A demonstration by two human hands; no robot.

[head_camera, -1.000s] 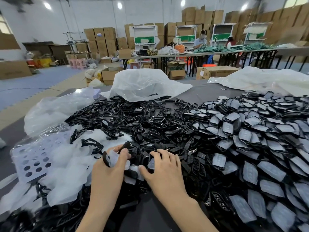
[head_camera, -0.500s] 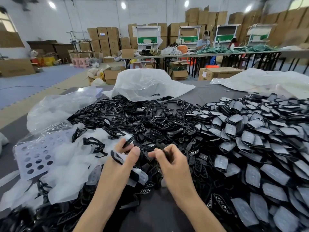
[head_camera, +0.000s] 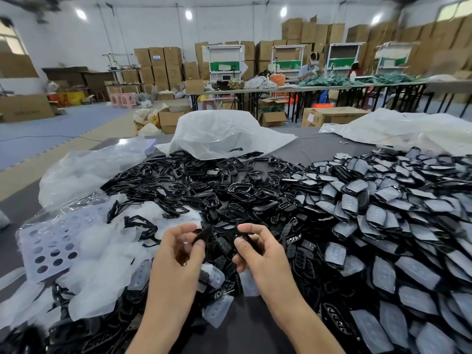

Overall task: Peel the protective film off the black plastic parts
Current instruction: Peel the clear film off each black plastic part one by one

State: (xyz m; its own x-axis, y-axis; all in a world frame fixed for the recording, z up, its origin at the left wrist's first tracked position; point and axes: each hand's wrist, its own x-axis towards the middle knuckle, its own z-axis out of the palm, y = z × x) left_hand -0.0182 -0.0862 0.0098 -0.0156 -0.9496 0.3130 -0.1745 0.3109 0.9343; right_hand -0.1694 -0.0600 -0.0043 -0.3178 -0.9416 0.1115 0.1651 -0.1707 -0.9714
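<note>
Grey table (head_camera: 319,146) heaped with black parts (head_camera: 204,190) (filmed ones (head_camera: 383,195) rightward); left hand (head_camera: 178,254), right hand (head_camera: 260,254), each grip pinching one.

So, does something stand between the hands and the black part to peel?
Nothing visible does: the left hand pinches a black part, and the right hand pinches one too, above the pile.

Pile of film-covered parts (head_camera: 383,221) at R, loose films (head_camera: 107,256) at L, bare parts (head_camera: 204,190) btwn, bag (head_camera: 224,134) behind
</note>
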